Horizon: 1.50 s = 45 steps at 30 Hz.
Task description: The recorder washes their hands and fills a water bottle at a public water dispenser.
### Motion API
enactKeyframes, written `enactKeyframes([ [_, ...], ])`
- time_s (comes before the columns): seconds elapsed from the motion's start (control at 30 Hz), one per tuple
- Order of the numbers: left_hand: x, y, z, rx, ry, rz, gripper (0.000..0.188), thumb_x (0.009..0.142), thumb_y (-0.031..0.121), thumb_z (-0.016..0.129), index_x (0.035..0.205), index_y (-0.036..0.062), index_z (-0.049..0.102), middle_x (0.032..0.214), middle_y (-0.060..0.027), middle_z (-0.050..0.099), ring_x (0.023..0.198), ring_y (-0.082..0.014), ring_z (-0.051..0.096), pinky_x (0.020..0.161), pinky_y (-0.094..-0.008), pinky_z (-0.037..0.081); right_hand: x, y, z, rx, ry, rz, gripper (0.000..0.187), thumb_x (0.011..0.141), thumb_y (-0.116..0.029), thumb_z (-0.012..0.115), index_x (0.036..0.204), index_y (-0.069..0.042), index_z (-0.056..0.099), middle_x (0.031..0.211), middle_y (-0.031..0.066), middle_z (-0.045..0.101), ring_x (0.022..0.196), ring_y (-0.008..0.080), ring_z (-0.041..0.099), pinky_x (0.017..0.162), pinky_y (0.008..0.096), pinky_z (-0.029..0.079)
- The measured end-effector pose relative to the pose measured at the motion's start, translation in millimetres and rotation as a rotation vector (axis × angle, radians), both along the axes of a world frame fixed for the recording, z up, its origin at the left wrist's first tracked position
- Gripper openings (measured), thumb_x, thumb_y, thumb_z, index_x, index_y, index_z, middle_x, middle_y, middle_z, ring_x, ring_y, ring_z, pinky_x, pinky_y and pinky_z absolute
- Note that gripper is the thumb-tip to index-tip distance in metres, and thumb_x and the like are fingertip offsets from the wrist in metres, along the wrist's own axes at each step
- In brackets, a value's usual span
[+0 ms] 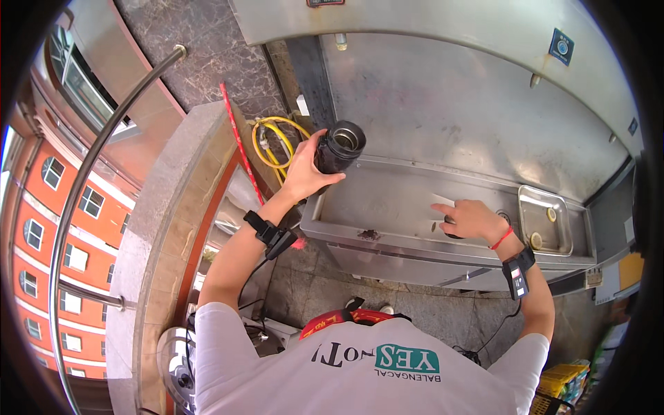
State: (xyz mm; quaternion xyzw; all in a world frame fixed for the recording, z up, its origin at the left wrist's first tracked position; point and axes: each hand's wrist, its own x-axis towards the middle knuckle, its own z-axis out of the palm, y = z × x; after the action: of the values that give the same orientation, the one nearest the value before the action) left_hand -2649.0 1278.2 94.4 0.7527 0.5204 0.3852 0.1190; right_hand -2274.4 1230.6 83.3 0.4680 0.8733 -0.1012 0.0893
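Observation:
My left hand (304, 169) is wrapped round a black vacuum flask (339, 146) with a steel rim. The flask is uncapped, and its mouth faces up toward me, slightly tilted. It is held over the left end of a long stainless steel sink (387, 197), below a dispensing spout (341, 41). Over the middle of the sink is my right hand (476, 221), its index finger stretched out to the left. The other fingers curl round a small dark object (451, 227), mostly hidden, whose kind I cannot make out.
A steel tray (546, 190) with round yellowish pieces lies at the sink's right end. Another spout (535, 81) hangs from the steel dispenser housing. A coiled yellow hose (277, 131) and a red pole (238, 142) stand left, beside a stone ledge (166, 200) and metal railing (90, 162).

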Motion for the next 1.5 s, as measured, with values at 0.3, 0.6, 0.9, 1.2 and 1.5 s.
enactKeyframes([
  [0.3, 11, 34, -63, -0.1, -0.395, -0.085, 0.103, 0.055, 0.029, 0.09, 0.134, -0.0006, 0.031, 0.117, -0.0161, 0.061, 0.112, -0.026, 0.058, 0.098, -0.0363, 0.044, -13, -6, 1, -0.022, 0.014, 0.016, 0.054, 0.087, -0.041, 0.049, 0.134, -0.015, 0.044, 0.087, 0.0205, 0.063, 0.084, 0.0371, 0.062, 0.076, 0.0443, 0.049],
  [0.6, 11, 36, -69, -0.184, -0.418, -0.122, 0.118, 0.056, 0.033, 0.089, 0.139, -0.0044, 0.015, 0.125, -0.021, 0.053, 0.12, -0.0282, 0.05, 0.105, -0.0365, 0.036, -19, -8, -3, -0.014, 0.064, 0.035, 0.056, 0.086, -0.042, 0.05, 0.134, -0.015, 0.044, 0.087, 0.0204, 0.063, 0.083, 0.0377, 0.062, 0.074, 0.045, 0.05],
  [0.9, 5, 6, 4, 0.456, -0.03, 0.008, 0.117, 0.069, 0.042, 0.078, 0.144, -0.0027, 0.0, 0.144, -0.027, 0.015, 0.135, -0.041, 0.012, 0.11, -0.0531, 0.013, -13, -7, -6, -0.022, 0.078, 0.051, 0.055, 0.087, -0.045, 0.049, 0.133, -0.015, 0.044, 0.087, 0.0204, 0.064, 0.083, 0.0379, 0.062, 0.074, 0.0446, 0.05],
  [1.2, 35, 6, 145, 1.044, 0.493, 0.363, 0.071, 0.083, 0.059, 0.051, 0.14, 0.0174, 0.041, 0.138, -0.0149, 0.029, 0.133, -0.0371, 0.013, 0.108, -0.0571, 0.006, -22, -5, 1, -0.09, 0.082, 0.037, 0.058, 0.089, -0.046, 0.049, 0.136, -0.014, 0.041, 0.094, 0.0225, 0.063, 0.09, 0.0394, 0.061, 0.08, 0.0444, 0.048],
  [1.5, 37, 23, 177, 1.073, 0.553, 0.478, 0.066, 0.085, 0.061, 0.048, 0.138, 0.0216, 0.044, 0.129, -0.0104, 0.038, 0.133, -0.0358, 0.015, 0.108, -0.0576, 0.005, -15, -7, -3, -0.064, 0.094, 0.015, 0.057, 0.088, -0.046, 0.048, 0.135, -0.014, 0.041, 0.092, 0.0221, 0.064, 0.09, 0.0393, 0.061, 0.079, 0.0454, 0.049],
])
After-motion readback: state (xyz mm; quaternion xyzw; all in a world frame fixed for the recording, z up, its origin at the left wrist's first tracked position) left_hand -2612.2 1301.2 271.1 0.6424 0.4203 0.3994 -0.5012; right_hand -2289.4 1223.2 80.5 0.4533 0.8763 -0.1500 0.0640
